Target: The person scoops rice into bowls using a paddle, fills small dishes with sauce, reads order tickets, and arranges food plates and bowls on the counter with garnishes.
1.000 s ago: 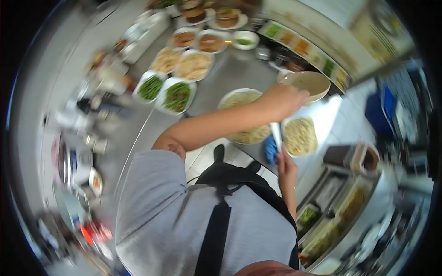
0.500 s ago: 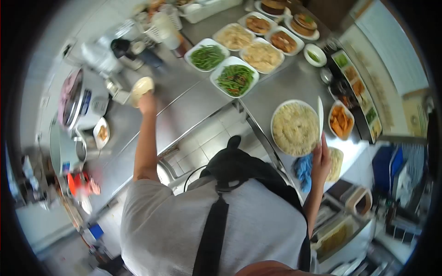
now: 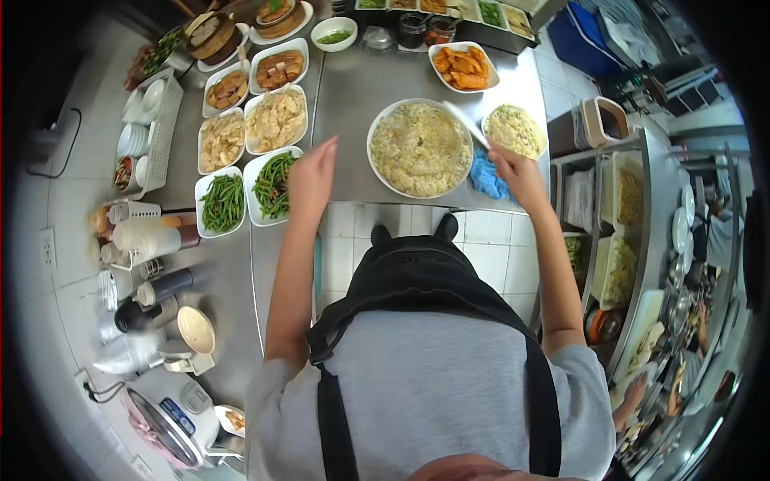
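Note:
My right hand [image 3: 517, 175] is closed around the handle of a white spatula [image 3: 465, 122]. Its blade reaches over the right rim of a large white bowl of fried rice [image 3: 419, 151]. A crumpled blue cloth [image 3: 488, 176] lies just left of that hand, and a smaller plate of fried rice [image 3: 515, 131] is behind it. My left hand [image 3: 313, 176] is in the air left of the big bowl, fingers loosely extended and nothing seen in them. Below or beside it is a dish of green beans [image 3: 273, 186], partly covered by the hand.
Left of centre stand dishes of green beans [image 3: 221, 203], pale sliced food [image 3: 276, 119] and browned pieces [image 3: 279, 70]. Orange food [image 3: 463, 67] sits at the back. A cream-coloured bowl [image 3: 196, 329], bottles [image 3: 164, 286] and a rice cooker [image 3: 172, 413] line the left counter.
My left hand has let go of the cream-coloured bowl and come over beside the green beans. The view has turned right, toward the fried rice. My right hand still holds the spatula.

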The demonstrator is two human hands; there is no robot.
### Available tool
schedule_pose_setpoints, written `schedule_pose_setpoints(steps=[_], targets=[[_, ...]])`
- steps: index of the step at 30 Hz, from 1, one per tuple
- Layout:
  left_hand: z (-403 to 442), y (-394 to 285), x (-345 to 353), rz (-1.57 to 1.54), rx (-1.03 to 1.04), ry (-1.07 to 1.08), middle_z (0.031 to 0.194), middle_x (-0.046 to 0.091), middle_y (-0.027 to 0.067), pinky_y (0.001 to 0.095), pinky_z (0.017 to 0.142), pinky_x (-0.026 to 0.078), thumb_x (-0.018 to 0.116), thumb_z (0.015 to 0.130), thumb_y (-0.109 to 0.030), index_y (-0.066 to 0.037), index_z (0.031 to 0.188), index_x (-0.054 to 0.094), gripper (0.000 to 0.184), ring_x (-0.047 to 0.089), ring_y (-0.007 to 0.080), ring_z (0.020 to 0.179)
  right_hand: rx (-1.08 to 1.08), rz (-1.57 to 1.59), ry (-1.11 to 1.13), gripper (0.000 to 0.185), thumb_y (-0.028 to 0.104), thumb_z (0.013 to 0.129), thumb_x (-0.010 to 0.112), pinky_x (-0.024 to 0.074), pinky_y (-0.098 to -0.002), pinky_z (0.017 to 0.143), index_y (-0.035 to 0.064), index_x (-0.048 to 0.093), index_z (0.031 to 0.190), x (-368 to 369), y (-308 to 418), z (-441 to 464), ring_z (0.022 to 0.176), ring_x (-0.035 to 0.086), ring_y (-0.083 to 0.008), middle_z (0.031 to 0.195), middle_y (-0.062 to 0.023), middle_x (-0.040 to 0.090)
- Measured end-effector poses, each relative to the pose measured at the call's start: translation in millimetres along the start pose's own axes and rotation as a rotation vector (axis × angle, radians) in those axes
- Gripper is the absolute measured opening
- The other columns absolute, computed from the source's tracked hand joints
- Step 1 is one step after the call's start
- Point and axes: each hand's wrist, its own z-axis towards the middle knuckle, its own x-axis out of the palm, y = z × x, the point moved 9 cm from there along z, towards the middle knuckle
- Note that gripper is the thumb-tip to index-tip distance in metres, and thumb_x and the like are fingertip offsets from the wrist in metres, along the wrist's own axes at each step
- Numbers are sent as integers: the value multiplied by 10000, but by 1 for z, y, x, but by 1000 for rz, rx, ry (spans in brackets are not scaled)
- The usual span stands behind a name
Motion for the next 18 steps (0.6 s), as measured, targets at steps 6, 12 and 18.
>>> schedule_pose_setpoints(steps=[6,12,18], targets=[[69,0,75,200,197,134,909,644,186,445,753,475,454,932,-317,-115,1106,649,330,595,381,844,-75,-179,-14,335,199,911,562,424,-290,583,184,568,1246,13,36,-35,540,391,-146,626,-196,470],[77,-1,83,146,161,193,932,639,205,442,776,474,457,926,-328,-136,1095,660,326,603,369,876,-231,-292,0,293,245,886,574,468,-418,606,177,626,1166,30,51,-29,627,585,-371,690,-222,584],[79,20,80,80,122,189,888,650,191,414,735,496,459,925,-324,-94,1088,655,344,624,341,841,-102,-264,91,266,255,890,567,473,-410,627,177,648,1131,-11,79,-45,645,600,-346,707,-198,609]])
